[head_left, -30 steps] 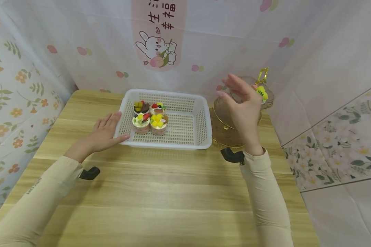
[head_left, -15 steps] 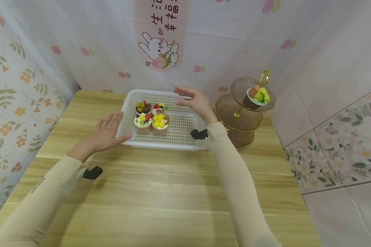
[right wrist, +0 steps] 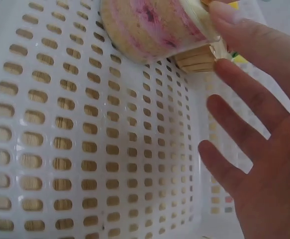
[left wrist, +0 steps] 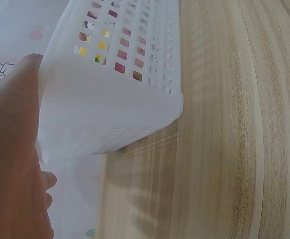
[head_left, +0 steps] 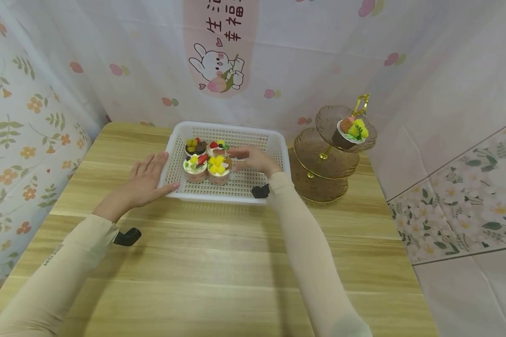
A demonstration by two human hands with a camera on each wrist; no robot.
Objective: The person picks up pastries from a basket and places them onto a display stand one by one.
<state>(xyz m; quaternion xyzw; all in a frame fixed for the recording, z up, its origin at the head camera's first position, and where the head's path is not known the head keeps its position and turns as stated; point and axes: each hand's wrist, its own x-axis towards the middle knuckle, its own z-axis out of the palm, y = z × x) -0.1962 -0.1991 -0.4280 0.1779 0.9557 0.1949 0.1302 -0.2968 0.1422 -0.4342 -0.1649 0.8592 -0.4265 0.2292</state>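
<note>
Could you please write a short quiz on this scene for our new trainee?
1. How many cups are in the basket?
2. Which tier of the stand holds a cup? A) top B) middle C) bottom
3. True or false: the left hand is gripping a cup.

Key:
1. Four.
2. A.
3. False: the left hand rests at the basket's left end and holds no cup.
</note>
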